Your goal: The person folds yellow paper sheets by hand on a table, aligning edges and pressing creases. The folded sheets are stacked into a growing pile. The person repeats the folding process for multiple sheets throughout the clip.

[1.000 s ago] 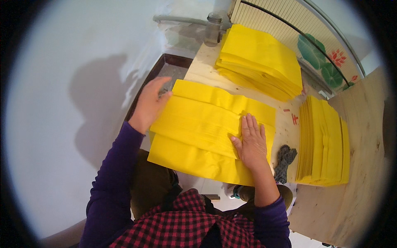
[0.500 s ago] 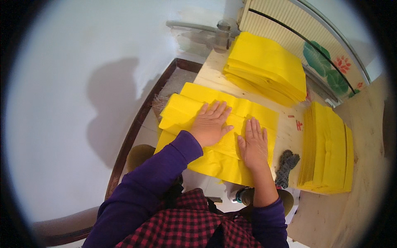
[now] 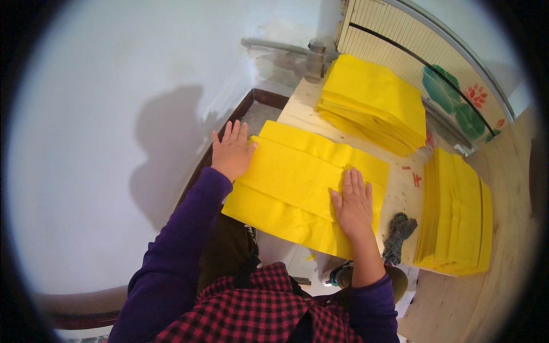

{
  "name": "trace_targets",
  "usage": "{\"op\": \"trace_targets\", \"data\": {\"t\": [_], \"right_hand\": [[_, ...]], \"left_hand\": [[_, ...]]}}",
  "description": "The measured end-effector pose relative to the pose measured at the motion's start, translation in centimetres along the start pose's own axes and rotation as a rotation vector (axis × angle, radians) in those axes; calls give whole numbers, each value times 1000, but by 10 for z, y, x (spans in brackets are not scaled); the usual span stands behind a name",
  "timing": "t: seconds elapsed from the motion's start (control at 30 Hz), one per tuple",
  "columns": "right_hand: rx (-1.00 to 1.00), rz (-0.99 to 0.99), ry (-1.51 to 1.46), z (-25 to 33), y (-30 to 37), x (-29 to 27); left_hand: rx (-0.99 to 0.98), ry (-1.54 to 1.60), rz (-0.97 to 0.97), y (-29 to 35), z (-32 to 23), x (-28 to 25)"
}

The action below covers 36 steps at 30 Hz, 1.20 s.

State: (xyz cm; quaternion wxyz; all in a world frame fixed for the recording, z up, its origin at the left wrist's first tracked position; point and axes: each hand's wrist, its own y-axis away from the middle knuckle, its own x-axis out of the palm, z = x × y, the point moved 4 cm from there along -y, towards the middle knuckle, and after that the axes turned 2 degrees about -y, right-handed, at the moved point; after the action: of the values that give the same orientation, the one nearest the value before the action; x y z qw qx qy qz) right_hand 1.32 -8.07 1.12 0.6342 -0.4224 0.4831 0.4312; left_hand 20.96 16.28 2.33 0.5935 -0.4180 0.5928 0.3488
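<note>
While both palms lie flat on the folded yellow sheet (image 3: 303, 188), the work in hand looks like pressing its pleats down so the creases hold. The left hand (image 3: 231, 151) rests at the sheet's far-left edge, fingers spread and half off the paper toward the white wall (image 3: 114, 114); the right hand (image 3: 354, 203) sits on the near right part, fingers together and pointing away from the body. Neither has a closed grip on anything: both are open and merely bearing down. The sheet lies across the near end of the wooden desk (image 3: 400, 194), its near edge hanging slightly over the rim. To do this well, I would judge that the right palm should pin its side firmly while the left smooths outward along the fold lines, not across them, so the layers do not slip or wrinkle. Even pressure matters, since the overhanging edge could buckle. A thick stack of yellow sheets (image 3: 374, 103) lies farther back, a second stack (image 3: 454, 211) stands to the right, and a dark grey cloth (image 3: 397, 234) lies just beside the right wrist.
</note>
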Motion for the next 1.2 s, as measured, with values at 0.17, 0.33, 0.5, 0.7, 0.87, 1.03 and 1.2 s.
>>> {"op": "trace_targets", "data": {"t": [0.17, 0.33, 0.5, 0.7, 0.87, 1.03, 1.2], "right_hand": [[15, 5, 11, 1, -2, 1], [16, -11, -2, -1, -1, 3], [72, 6, -32, -18, 8, 1], [211, 22, 6, -58, 26, -5], [200, -92, 74, -67, 22, -32], [-75, -212, -401, -32, -16, -50], [-167, 79, -381, 11, -78, -27]], "left_hand": [[397, 40, -129, 20, -76, -16], [558, 237, 50, 33, -157, 6], [573, 198, 5, 34, -162, 20], [564, 201, -28, 37, -162, 22], [567, 225, -30, 36, -161, 22], [532, 498, -117, 35, -155, 18], [379, 1121, -234, 29, -133, 9]]}}
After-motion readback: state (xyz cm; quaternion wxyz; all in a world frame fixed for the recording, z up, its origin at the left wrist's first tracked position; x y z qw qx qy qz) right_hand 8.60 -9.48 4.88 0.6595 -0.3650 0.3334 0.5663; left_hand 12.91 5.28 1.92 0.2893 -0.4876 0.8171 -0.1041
